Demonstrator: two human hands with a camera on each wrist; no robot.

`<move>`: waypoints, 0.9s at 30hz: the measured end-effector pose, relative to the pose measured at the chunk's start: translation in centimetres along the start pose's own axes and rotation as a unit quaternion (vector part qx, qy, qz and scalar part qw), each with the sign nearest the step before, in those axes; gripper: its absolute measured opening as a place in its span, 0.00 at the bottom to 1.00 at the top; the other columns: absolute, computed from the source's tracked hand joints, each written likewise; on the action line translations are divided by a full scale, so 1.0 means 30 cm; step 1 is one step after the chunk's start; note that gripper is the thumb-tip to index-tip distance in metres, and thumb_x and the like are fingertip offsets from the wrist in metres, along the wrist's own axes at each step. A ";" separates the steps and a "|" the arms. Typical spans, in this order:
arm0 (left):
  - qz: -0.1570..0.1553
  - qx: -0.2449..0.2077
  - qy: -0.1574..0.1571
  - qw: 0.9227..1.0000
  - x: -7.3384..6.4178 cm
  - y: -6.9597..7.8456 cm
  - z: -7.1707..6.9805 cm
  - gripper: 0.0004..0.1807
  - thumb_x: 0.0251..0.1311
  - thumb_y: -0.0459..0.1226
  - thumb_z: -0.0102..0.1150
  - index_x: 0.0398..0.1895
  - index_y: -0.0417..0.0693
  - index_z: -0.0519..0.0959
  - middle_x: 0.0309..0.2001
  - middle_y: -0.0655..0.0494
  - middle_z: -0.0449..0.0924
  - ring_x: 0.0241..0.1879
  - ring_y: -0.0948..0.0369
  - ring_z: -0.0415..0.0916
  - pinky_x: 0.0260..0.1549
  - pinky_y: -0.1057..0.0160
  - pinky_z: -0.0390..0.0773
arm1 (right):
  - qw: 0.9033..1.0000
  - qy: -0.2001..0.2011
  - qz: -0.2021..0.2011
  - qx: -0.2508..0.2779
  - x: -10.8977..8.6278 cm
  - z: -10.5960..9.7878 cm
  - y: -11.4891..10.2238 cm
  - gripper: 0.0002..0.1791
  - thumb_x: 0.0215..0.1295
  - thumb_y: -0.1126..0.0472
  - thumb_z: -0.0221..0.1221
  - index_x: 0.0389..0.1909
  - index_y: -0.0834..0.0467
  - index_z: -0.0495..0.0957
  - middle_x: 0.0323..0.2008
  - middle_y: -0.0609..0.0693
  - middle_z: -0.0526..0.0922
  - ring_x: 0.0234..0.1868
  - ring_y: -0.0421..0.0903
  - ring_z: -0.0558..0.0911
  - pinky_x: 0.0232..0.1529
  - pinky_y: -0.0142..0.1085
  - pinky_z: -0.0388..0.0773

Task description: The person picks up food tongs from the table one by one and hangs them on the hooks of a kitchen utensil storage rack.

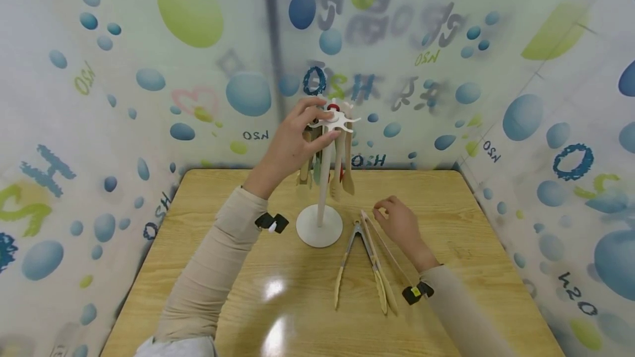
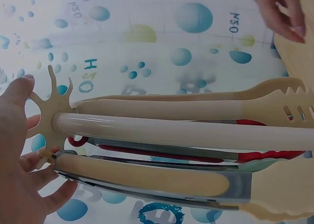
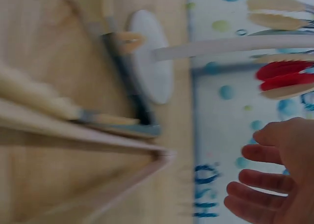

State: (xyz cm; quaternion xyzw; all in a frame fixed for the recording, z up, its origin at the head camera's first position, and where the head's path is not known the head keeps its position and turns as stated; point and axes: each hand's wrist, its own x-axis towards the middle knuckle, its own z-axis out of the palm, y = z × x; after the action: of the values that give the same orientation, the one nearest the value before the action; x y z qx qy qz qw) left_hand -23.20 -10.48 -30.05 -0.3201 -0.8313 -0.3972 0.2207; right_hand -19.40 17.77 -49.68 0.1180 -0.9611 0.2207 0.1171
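My left hand (image 1: pixel 290 145) grips the hooked top (image 1: pixel 342 121) of a white utensil stand, thumb and fingers about its hooks. From the stand hang a beige spoon (image 1: pixel 348 183), a slotted beige utensil (image 2: pixel 287 103), red-tipped tongs (image 3: pixel 284 79) and beige-tipped tongs (image 3: pixel 277 20). My right hand (image 1: pixel 401 226) hovers with bent fingers and holds nothing. Beside it on the table lie spread metal tongs (image 1: pixel 338 282) with beige tips and long cream tongs (image 1: pixel 373 242), close together. In the right wrist view the right hand (image 3: pixel 272 177) appears with its fingers apart.
The stand's round white base (image 1: pixel 310 230) rests toward the back of the wooden table (image 1: pixel 278 318). Behind and at both sides rise walls (image 1: pixel 198 87) covered with blue and green drops.
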 end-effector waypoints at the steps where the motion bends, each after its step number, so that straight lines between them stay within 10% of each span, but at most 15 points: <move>1: 0.001 -0.001 -0.001 1.000 0.000 0.001 -0.001 0.21 0.63 0.45 0.65 0.56 0.46 0.79 0.68 0.49 0.66 0.68 0.51 0.67 0.61 0.51 0.75 | 1.000 -0.022 0.008 -0.001 -0.021 0.020 0.015 0.10 0.68 0.54 0.61 0.42 0.55 0.85 0.45 0.56 0.83 0.28 0.46 0.81 0.24 0.38 0.77; 6: 0.000 0.001 -0.009 1.000 -0.001 -0.002 -0.004 0.21 0.64 0.44 0.65 0.57 0.46 0.79 0.68 0.48 0.66 0.68 0.51 0.67 0.60 0.51 0.76 | 0.994 -0.102 0.046 -0.002 -0.097 0.100 0.067 0.10 0.67 0.56 0.62 0.38 0.58 0.86 0.41 0.55 0.82 0.19 0.40 0.72 0.19 0.32 0.67; 19: 0.012 0.002 0.001 1.000 -0.002 -0.006 0.001 0.21 0.63 0.43 0.65 0.57 0.45 0.78 0.68 0.49 0.66 0.66 0.54 0.69 0.44 0.57 0.79 | 0.990 -0.111 0.048 -0.073 -0.115 0.168 0.111 0.11 0.66 0.54 0.62 0.34 0.56 0.87 0.29 0.50 0.81 0.22 0.41 0.73 0.21 0.34 0.69; 27: 0.011 0.027 0.013 0.999 -0.002 -0.001 0.016 0.22 0.62 0.45 0.65 0.56 0.45 0.78 0.67 0.48 0.66 0.68 0.52 0.66 0.63 0.54 0.74 | 0.988 -0.110 0.056 -0.091 -0.107 0.174 0.113 0.17 0.63 0.50 0.64 0.21 0.55 0.77 0.23 0.49 0.74 0.19 0.43 0.68 0.17 0.33 0.61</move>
State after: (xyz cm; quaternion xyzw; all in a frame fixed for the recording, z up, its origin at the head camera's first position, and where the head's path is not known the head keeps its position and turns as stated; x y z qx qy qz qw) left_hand -23.23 -10.14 -30.39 -0.3179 -0.8353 -0.3761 0.2446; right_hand -18.22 18.94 -56.46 0.0768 -0.9892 0.1245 0.0083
